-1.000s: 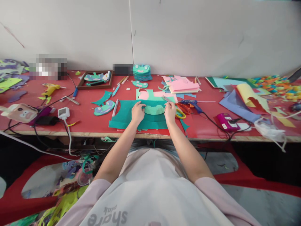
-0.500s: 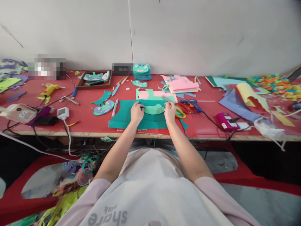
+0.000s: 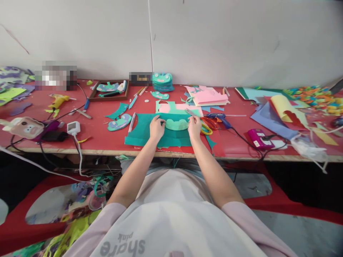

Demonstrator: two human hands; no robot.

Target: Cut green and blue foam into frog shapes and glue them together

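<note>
The light green cutout is lying flat on the dark teal sheet, its long axis running left to right, roughly parallel to the front edge of the red table. Its bumpy edge is facing the wall and its smoother curve is facing the person. The left hand is resting at the cutout's left end, thumb and fingers drawn together around what seems a small dark object, though it is mostly hidden. The right hand is pinching a slender silvery tool by the right end, the tool slanting toward the wall and leftward. Yellow-handled scissors are lying just beside the right hand; a pale pen is lying near the sheet's left side.
</note>
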